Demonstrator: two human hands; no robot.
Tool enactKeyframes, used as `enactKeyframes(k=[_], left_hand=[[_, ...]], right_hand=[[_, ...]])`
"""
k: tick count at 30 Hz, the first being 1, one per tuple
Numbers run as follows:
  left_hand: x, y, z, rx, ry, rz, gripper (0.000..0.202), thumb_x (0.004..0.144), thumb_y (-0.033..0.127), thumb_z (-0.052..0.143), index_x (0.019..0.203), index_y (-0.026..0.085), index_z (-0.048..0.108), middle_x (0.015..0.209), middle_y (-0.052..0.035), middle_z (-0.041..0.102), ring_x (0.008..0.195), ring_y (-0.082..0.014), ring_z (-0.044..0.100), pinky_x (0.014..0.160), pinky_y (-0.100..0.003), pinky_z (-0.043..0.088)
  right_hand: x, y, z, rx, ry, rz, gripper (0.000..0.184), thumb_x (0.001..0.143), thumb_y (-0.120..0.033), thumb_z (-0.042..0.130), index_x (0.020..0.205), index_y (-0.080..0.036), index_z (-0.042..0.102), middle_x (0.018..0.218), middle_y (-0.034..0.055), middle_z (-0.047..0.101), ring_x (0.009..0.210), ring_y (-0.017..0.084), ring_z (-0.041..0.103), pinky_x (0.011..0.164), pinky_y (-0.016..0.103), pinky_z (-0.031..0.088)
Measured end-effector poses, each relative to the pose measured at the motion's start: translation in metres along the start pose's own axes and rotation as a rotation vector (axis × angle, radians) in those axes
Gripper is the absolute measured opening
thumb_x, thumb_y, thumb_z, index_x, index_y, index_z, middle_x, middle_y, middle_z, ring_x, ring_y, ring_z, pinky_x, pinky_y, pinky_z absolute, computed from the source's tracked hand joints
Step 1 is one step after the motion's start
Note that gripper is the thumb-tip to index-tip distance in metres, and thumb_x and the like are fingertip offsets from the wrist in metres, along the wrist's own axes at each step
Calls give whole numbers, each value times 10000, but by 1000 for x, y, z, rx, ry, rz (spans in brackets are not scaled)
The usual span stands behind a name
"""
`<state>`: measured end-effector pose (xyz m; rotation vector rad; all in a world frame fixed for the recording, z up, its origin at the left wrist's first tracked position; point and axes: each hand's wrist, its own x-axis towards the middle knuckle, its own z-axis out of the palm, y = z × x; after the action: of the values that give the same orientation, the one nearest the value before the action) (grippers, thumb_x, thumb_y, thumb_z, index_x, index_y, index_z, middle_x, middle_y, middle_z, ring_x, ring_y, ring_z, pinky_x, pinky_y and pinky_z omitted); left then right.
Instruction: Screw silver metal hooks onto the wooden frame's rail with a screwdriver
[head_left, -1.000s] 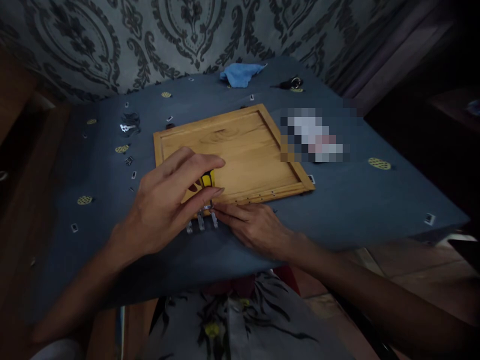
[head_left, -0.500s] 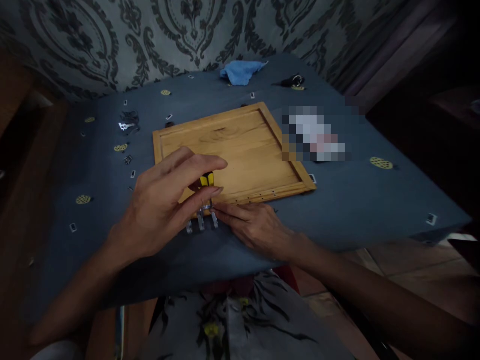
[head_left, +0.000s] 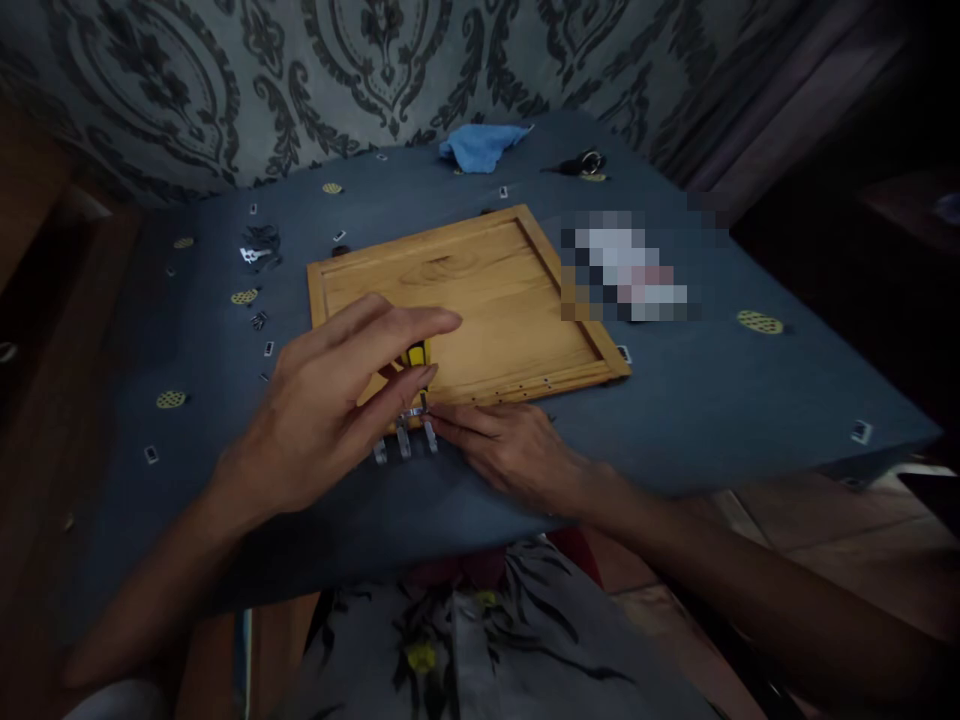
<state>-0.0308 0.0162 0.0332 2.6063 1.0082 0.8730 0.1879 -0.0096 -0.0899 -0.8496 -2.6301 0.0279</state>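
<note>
My left hand (head_left: pixel 330 400) is curled around a screwdriver (head_left: pixel 418 355) with a yellow and black handle, thumb and index finger on either side of it. The screwdriver stands upright, its shaft pointing down at a metal hook strip (head_left: pixel 405 437) on the front edge of a framed wooden panel (head_left: pixel 480 300). Several silver hooks hang from that strip. On the right of the tip, my right hand (head_left: pixel 517 450) rests low with its fingers pressed together, fingertips against the strip's end. Whatever is between those fingertips is hidden.
A blue cloth (head_left: pixel 484 147) lies at the back of the table (head_left: pixel 675 420), with a dark object with a ring (head_left: pixel 585 162) to its right. Loose metal hooks (head_left: pixel 259 252) and a small pile of screws (head_left: pixel 259 321) lie left of the panel. A blurred-out item (head_left: pixel 630 265) is on the right.
The view has shifted very slightly. The left thumb has drawn back a little on the screwdriver handle; the right hand and the panel stay in place.
</note>
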Motion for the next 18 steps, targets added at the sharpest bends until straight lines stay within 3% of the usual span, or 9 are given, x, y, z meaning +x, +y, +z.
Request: enactKeyframes(k=[5, 10, 18], left_hand=[[0, 0, 0, -10, -22, -19, 289, 977, 178, 577, 1260, 122, 598, 1102, -70, 687, 982, -134, 654, 858, -226, 556], [1, -1, 3, 38, 59, -11, 259, 945, 231, 645, 1198, 176, 644, 977, -49, 671, 839, -144, 646, 735, -253, 559], [1, 2, 0, 5, -20, -38, 281, 962, 189, 601, 1237, 133, 612, 1090, -62, 697, 936, -135, 663, 825, -222, 562]], right_hand=[[0, 0, 0, 8, 49, -11, 385, 983, -96, 448, 1312, -133, 644, 1284, 97, 708, 906, 190, 723, 671, 316, 574], [-1, 0, 0, 3, 67, -12, 393, 980, -88, 438, 1307, -138, 650, 1282, 87, 711, 923, 191, 720, 670, 312, 571], [0, 0, 0, -10, 44, 1, 398, 979, -99, 451, 1320, -151, 649, 1290, 86, 707, 899, 184, 718, 670, 304, 562]])
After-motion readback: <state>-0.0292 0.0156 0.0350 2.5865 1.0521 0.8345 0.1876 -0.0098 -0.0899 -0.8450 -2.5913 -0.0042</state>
